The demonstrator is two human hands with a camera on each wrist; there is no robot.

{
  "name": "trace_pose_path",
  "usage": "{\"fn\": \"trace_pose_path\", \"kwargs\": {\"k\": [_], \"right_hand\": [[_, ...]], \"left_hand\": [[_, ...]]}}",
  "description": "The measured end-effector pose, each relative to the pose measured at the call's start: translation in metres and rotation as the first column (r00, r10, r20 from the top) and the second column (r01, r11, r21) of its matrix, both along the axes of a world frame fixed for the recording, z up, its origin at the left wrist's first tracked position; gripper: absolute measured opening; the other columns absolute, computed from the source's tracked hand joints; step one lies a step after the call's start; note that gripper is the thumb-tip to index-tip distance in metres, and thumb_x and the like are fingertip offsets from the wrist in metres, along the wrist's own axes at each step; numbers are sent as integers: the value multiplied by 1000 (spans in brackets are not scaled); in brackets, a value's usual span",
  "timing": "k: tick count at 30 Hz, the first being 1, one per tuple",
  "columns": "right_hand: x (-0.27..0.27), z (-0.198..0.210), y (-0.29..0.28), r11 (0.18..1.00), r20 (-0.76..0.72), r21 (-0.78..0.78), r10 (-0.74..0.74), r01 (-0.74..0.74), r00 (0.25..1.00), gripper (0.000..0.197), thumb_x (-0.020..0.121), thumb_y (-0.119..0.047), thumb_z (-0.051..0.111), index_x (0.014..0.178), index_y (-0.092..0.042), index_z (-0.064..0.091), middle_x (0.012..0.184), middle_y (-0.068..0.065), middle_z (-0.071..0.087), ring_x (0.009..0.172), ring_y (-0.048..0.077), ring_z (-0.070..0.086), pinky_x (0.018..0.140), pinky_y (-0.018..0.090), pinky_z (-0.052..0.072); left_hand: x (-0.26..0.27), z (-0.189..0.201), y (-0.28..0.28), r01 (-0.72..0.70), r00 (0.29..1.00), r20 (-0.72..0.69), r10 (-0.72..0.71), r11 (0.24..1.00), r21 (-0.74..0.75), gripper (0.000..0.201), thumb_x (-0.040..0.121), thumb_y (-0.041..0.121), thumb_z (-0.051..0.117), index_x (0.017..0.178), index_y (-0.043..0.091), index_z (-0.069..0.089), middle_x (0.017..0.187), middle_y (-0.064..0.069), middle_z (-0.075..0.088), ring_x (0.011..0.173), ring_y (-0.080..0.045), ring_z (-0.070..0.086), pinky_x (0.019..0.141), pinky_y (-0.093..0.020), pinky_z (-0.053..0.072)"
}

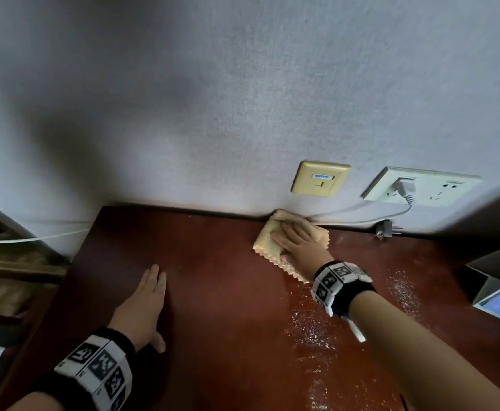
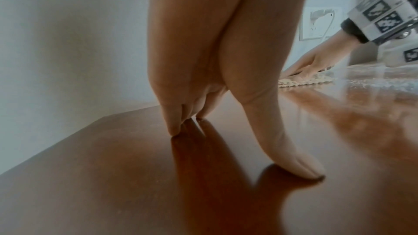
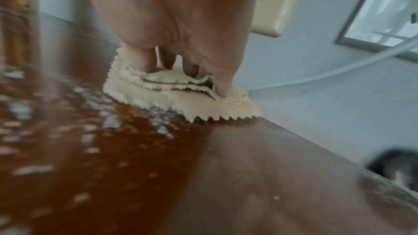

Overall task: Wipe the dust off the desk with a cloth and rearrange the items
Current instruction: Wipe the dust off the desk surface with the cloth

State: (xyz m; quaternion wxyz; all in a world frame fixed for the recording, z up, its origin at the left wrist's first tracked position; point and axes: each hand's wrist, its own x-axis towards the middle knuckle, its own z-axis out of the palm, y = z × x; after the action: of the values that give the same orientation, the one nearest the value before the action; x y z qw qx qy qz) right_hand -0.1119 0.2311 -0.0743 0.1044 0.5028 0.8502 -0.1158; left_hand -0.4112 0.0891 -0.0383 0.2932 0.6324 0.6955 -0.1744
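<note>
A folded cream cloth (image 1: 268,247) with zigzag edges lies on the dark red-brown desk (image 1: 219,292) close to the wall. My right hand (image 1: 297,241) presses flat on the cloth (image 3: 158,96), fingers straight and pointing toward the wall. White dust (image 1: 311,327) is scattered over the desk behind and to the right of that hand, and it shows blurred as dust (image 3: 86,131) in the right wrist view. My left hand (image 1: 145,304) rests flat on bare desk at the left, fingers straight; its fingertips (image 2: 174,129) touch the wood and hold nothing.
On the wall above the cloth sit a beige data socket (image 1: 319,179) and a white power outlet (image 1: 420,186) with a plug and a white cable (image 1: 361,216) running along the desk's back edge. A small black plug (image 1: 383,228) lies nearby. A grey box (image 1: 497,280) stands at the right.
</note>
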Motion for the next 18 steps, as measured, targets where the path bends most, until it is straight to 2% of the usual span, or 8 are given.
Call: {"fn": "trace_pose_path", "kwargs": {"k": [2, 4, 5, 7, 9, 11, 15, 18], "right_hand": [[-9, -1, -20, 998, -8, -15, 67, -67, 998, 58, 99, -32, 40, 150, -32, 12, 159, 3, 0, 146, 30, -5, 118, 51, 1], [-23, -8, -52, 960, -97, 9, 278, -279, 956, 59, 96, -28, 46, 149, -32, 20, 159, 0, 7, 146, 30, -4, 115, 57, -3], [-25, -11, -67, 924, -135, 4, 380, -383, 915, 58, 95, -26, 48, 148, -32, 23, 159, -2, 8, 145, 28, -4, 114, 55, -7], [-15, -13, -76, 879, -160, -1, 471, -477, 867, 56, 96, -27, 46, 147, -33, 24, 158, -6, 5, 144, 23, -7, 113, 49, -10], [-5, -13, -55, 909, -148, 40, 415, -414, 898, 57, 95, -28, 51, 146, -33, 27, 156, -7, 10, 145, 24, 2, 115, 52, -3], [13, -12, -22, 965, -77, 87, 254, -248, 964, 60, 93, -31, 54, 147, -29, 28, 156, 0, 19, 145, 30, 10, 116, 53, 3], [52, 0, 16, 998, 53, 16, 53, -54, 997, 66, 96, -34, 48, 150, -29, 11, 160, 0, 5, 147, 19, 1, 117, 34, -3], [47, 5, 9, 998, 50, -22, 65, -64, 997, 68, 95, -32, 50, 150, -30, 11, 159, -1, 2, 147, 21, -1, 120, 39, 2]], "left_hand": [[1, -2, 1, -7, 1000, -4, 7, 1000, 2, 131, 67, 31, 83, 148, 5, -16, 154, -13, -28, 145, -22, -20, 119, -28, 17], [-2, -2, -1, -18, 1000, 6, 18, 1000, -9, 130, 68, 31, 83, 148, 5, -16, 154, -13, -29, 145, -22, -21, 119, -27, 15], [-2, -1, -1, -25, 1000, 15, 25, 1000, -12, 130, 68, 31, 82, 148, 5, -17, 154, -12, -29, 145, -22, -22, 118, -26, 14], [3, -2, 1, -15, 1000, 27, 16, 1000, -7, 129, 69, 32, 82, 148, 6, -17, 154, -12, -29, 145, -21, -22, 118, -26, 15], [2, 2, 2, -24, 999, 34, 24, 1000, -3, 127, 71, 34, 80, 148, 6, -17, 154, -11, -29, 145, -21, -21, 118, -27, 14], [4, 3, 10, -42, 996, 85, 40, 999, 27, 118, 76, 36, 76, 150, 8, -12, 156, -9, -25, 145, -19, -19, 118, -27, 11], [23, 0, 34, 7, 983, 183, -24, 996, 93, 106, 79, 32, 73, 152, 15, -2, 158, -2, -19, 146, -16, -16, 119, -30, 12], [49, -4, 45, 22, 979, 198, -46, 993, 120, 105, 79, 32, 73, 153, 16, 0, 158, 1, -17, 147, -15, -15, 119, -32, 14]]}}
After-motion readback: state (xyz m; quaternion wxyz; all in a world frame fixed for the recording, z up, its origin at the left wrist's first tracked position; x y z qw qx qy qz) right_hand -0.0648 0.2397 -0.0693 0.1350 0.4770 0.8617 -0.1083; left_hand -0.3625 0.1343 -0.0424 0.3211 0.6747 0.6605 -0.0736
